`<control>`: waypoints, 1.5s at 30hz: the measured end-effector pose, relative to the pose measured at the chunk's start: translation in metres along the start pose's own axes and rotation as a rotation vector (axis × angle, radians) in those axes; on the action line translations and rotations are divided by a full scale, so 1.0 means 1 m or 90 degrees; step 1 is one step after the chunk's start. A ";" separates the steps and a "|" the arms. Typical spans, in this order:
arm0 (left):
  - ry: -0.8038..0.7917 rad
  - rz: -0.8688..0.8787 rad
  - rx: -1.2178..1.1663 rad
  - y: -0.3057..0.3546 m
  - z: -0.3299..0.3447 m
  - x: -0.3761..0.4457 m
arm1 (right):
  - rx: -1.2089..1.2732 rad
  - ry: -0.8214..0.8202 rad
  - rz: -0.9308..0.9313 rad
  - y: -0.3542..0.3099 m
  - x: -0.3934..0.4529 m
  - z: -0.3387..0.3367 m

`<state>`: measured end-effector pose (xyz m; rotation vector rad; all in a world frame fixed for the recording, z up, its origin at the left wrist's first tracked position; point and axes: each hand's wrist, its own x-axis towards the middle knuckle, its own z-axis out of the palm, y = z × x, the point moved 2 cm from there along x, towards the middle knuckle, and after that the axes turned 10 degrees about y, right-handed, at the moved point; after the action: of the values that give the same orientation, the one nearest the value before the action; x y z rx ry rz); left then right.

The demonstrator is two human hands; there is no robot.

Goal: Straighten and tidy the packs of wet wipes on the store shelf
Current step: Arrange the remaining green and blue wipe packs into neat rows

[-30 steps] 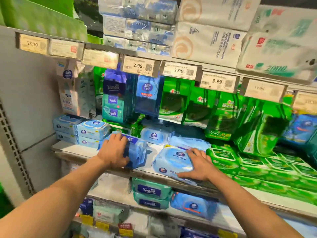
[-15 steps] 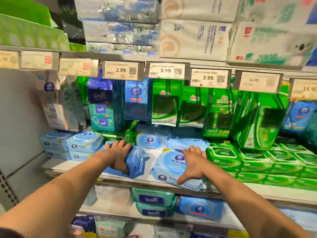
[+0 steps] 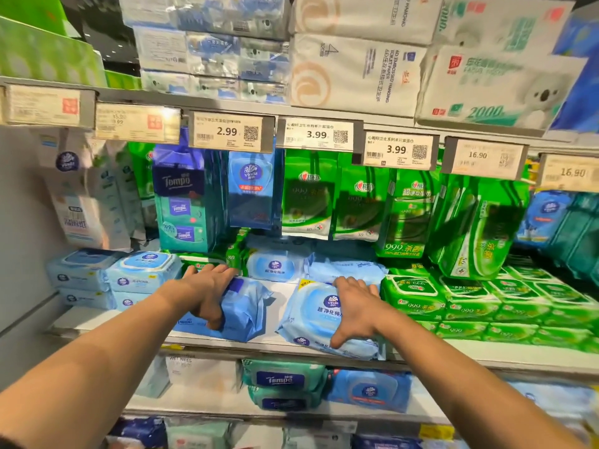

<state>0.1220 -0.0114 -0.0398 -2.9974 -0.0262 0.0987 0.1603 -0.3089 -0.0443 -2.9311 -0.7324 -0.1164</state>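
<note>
Two blue wet-wipe packs lie near the front of the white shelf point(image 3: 284, 298). My left hand point(image 3: 207, 291) holds the darker blue pack point(image 3: 248, 311), which lies crooked; the fingers reach over its top and the thumb hooks down its near side. My right hand point(image 3: 356, 307) grips the light-blue pack point(image 3: 312, 314), which is turned at an angle; the fingers are over its far edge and the thumb is at the near edge. More light-blue packs point(image 3: 275, 265) lie behind them.
Stacked lidded blue packs point(image 3: 142, 270) sit to the left, and rows of green packs point(image 3: 418, 296) to the right. Hanging packs point(image 3: 249, 189) and price tags point(image 3: 227, 132) overhang the shelf. On the lower shelf lie Tempo packs point(image 3: 282, 380).
Both hands have stayed on their packs. My right hand's fingers have slid further back to the pack's far edge. The left hand has spread across its pack.
</note>
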 end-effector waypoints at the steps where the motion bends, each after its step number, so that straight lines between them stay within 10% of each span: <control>1: 0.012 0.003 0.011 0.001 0.000 -0.001 | -0.016 0.017 -0.019 -0.003 -0.003 0.000; 17: 0.253 0.033 0.028 -0.028 0.013 -0.065 | -0.152 0.345 -0.120 -0.082 0.028 0.006; 45: 0.327 0.024 -0.019 -0.038 0.035 -0.077 | -0.214 0.294 -0.072 -0.096 0.104 0.070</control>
<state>0.0427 0.0298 -0.0643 -2.9541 0.0833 -0.6684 0.2094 -0.1670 -0.0933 -2.9693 -0.8635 -0.9767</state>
